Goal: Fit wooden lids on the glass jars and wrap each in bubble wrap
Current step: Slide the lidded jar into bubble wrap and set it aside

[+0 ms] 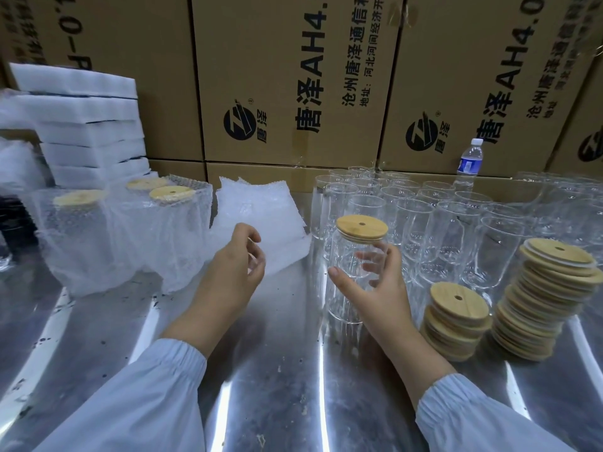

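My right hand (375,282) grips a clear glass jar (350,265) that stands upright on the metal table (261,370). A round wooden lid (362,227) with a small hole sits on its mouth. My left hand (235,265) hovers with loosely curled fingers over the near edge of a stack of bubble wrap sheets (261,210); whether it touches a sheet is unclear. To the left stand three wrapped, lidded jars (163,236). Two piles of wooden lids (456,318) lie at the right.
Several open glass jars (440,223) crowd the back right of the table. A water bottle (470,159) stands behind them. Cardboard boxes (277,76) form a wall at the back. White foam sheets (88,125) are stacked at the far left.
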